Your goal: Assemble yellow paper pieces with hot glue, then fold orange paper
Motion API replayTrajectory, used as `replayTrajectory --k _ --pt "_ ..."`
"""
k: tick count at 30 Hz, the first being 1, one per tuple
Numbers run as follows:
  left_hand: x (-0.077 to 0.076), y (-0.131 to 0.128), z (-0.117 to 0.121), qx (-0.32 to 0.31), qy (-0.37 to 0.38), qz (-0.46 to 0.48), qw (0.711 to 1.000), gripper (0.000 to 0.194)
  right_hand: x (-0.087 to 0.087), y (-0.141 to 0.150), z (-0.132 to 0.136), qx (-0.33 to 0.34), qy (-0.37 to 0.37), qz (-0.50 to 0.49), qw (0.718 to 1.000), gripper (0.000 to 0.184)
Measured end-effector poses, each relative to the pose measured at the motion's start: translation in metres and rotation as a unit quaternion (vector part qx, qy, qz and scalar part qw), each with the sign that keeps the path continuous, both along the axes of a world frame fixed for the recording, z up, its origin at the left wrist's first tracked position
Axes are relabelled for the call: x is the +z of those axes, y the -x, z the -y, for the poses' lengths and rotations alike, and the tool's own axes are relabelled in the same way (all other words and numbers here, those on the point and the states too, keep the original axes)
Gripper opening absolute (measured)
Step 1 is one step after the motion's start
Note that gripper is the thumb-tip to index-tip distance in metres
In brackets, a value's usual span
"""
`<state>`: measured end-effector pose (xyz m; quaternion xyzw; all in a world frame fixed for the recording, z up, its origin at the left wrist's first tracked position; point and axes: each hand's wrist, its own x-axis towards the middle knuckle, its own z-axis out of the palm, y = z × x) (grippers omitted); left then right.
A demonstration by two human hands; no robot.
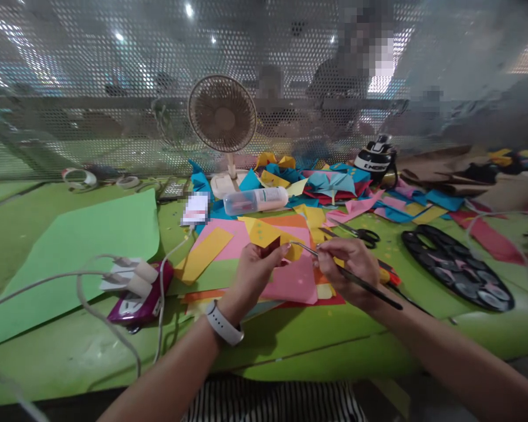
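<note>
Two hands are over a pink sheet (290,287) on a green table (325,363). The left hand (256,274) pinches a folded yellow paper (259,232), its long way going side to side, one corner pointing left and away. Fingers hide its near edge. The right hand (354,266) pinches a thin stick (369,287) that slants, silver tip pointing left and away, black end toward the right arm. Whether the tip touches the paper is hard to tell.
</note>
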<state>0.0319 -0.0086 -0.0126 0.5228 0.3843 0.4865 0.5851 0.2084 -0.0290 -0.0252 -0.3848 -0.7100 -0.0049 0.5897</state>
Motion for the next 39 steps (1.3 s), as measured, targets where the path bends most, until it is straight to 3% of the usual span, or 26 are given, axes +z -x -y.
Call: replayTrajectory --k 8,22,29,34,39 --pt "0.0 0.0 0.001 0.008 -0.012 -0.02 1.0 0.019 0.001 0.001 -0.001 -0.008 -0.016 0.015 1.0 0.018" --pt "0.0 -0.002 0.001 0.013 0.01 0.037 0.999 0.021 0.006 0.0 -0.001 -0.02 -0.027 0.037 0.999 0.016" --pt "0.0 0.006 -0.007 0.111 0.044 0.098 0.988 0.021 0.008 0.006 0.0 0.09 0.149 -0.069 0.982 0.011" --pt "-0.001 0.002 -0.003 0.02 0.065 0.129 0.989 0.02 0.01 0.009 -0.002 0.18 0.257 -0.12 0.942 0.017" --pt "-0.002 0.001 -0.001 -0.016 0.076 0.148 0.986 0.017 0.001 0.008 -0.006 0.177 0.253 -0.076 0.948 0.02"
